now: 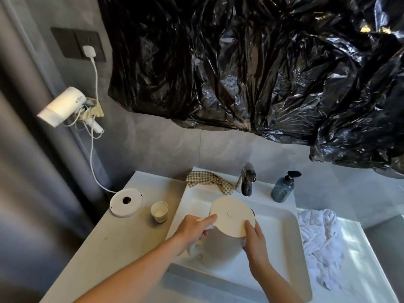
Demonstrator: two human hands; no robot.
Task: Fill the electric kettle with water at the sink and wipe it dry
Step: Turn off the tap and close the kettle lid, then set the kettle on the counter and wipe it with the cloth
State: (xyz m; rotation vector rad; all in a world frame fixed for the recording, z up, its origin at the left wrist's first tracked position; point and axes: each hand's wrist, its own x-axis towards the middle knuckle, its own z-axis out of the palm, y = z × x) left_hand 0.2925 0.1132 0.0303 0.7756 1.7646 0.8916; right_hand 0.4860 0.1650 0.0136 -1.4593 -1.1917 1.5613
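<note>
Two bare forearms reach in from the bottom edge toward the electric kettle (220, 248), which is held over the white sink (284, 241). Left of the kettle, on the grey counter (113, 248), stand a paper cup (159, 211) and, further left, the round kettle base (126, 202) with its white cord running up to a wall socket (87, 48). Behind the kettle are a checked cloth (207, 181), the dark faucet (248, 179) and a soap dispenser (283, 186). To the kettle's right lies a crumpled white towel (321, 235). Black plastic sheeting (262, 68) covers the grey wall above; a white hairdryer (62, 106) hangs far left. The left hand (192, 229) grips the kettle's handle, thumb along the lid (231, 216). The right hand (254, 239) has straight fingers pressed on the lid's near edge.
</note>
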